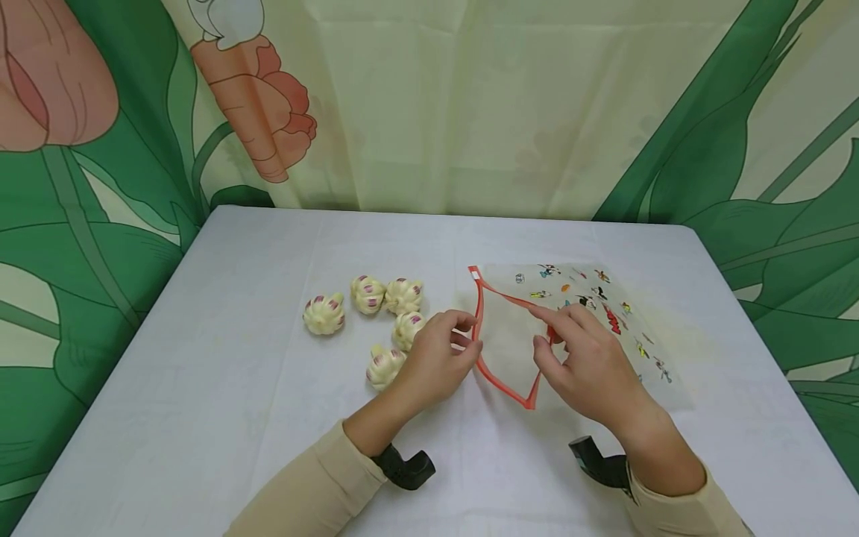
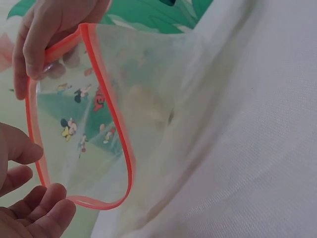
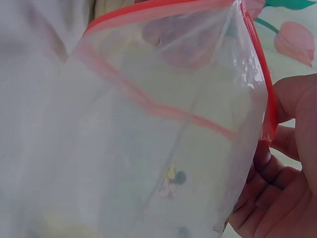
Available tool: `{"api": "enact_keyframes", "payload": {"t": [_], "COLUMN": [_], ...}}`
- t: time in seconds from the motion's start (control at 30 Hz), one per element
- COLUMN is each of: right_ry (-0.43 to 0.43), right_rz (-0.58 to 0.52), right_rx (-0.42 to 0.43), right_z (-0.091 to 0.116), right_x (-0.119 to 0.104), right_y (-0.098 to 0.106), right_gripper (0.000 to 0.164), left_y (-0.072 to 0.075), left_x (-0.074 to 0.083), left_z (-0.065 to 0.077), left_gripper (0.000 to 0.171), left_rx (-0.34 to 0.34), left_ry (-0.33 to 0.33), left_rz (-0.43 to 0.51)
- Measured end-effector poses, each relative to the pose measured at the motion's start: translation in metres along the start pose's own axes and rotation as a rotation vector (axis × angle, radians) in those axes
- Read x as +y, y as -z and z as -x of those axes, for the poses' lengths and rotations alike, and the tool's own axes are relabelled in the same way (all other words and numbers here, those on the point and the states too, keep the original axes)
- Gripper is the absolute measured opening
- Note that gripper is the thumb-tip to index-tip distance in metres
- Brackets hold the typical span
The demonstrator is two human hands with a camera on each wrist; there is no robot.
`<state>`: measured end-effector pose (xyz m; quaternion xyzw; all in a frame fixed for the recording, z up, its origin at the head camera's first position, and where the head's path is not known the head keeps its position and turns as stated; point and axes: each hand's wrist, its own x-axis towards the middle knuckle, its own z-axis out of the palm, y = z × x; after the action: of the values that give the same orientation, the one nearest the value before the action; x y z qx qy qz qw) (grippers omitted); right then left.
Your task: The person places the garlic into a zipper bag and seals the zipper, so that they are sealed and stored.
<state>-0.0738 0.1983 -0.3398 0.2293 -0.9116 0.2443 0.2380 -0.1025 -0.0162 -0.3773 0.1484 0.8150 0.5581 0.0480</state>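
Outside a clear, gaping bag (image 1: 510, 335) lie five pale bulbs (image 1: 324, 314). The right hand (image 1: 593, 365) pinches the orange rim (image 1: 501, 385); the left hand (image 1: 439, 358) touches it, whether pinching I cannot tell.

Bulb (image 1: 407, 330) seemingly partly behind left hand (image 1: 438, 359)
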Motion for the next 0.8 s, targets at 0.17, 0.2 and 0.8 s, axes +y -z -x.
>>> {"api": "enact_keyframes", "payload": {"t": [0.17,0.2,0.8], "right_ry": [-0.009,-0.009,-0.016], "right_rz": [0.004,0.005,-0.008], "right_rx": [-0.005,-0.006,-0.009], "right_z": [0.001,0.001,0.002], "right_x": [0.000,0.000,0.001], "right_y": [0.000,0.000,0.000], "right_gripper": [0.038,0.038,0.039], "left_y": [0.001,0.001,0.019], "left_x": [0.001,0.001,-0.001], "left_z": [0.001,0.001,0.009], "left_gripper": [0.029,0.029,0.041], "left_rx": [-0.009,-0.011,-0.007], "left_ry": [0.002,0.002,-0.228], "left_rz": [-0.003,-0.005,-0.080]}}
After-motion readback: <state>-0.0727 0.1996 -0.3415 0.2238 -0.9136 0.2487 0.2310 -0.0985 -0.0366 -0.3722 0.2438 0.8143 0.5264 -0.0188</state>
